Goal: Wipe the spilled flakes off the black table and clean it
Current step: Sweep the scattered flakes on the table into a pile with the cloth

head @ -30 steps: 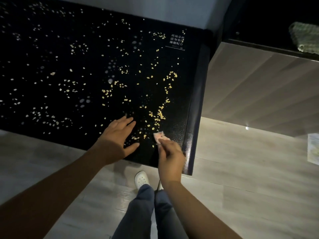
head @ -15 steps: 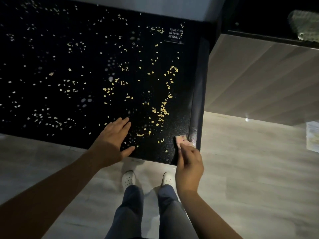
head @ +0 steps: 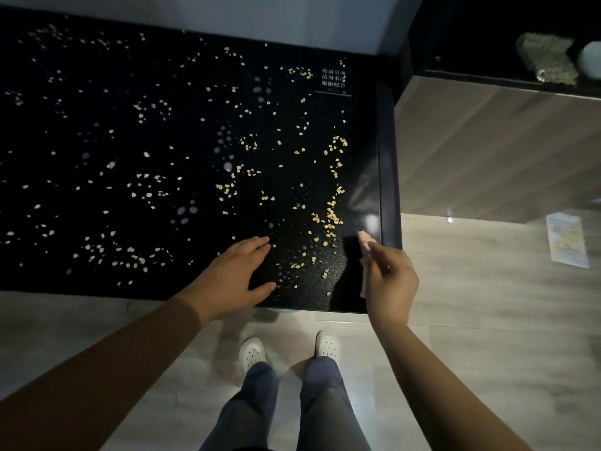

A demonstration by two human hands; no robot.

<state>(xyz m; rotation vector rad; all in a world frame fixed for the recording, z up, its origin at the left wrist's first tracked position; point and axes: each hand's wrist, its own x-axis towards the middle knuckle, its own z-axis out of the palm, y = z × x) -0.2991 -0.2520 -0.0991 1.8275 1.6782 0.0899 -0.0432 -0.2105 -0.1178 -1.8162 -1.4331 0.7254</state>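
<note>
The right hand (head: 388, 281) pinches a cloth (head: 365, 239) at the near right corner of the desk (head: 364, 141), the left hand (head: 234, 275) rests flat with fingers (head: 252, 245) straight, and flakes (head: 330, 218) lie all over, so long overlapping strokes from this corner, gathering them into one pile, would serve best.

The black rectangular table (head: 361, 125) has a smooth, glossy top, like glass, and it gives back a spot of light near its right edge. The small pale yellow flakes (head: 331, 218) on it look dry, thin and matt. The small pink wipe (head: 365, 239) in the right hand (head: 390, 281) looks soft; cloth or paper, I cannot tell. The light wood-grain floor (head: 487, 320) has a soft sheen. The white perforated clogs (head: 252, 353) look like smooth plastic.
</note>
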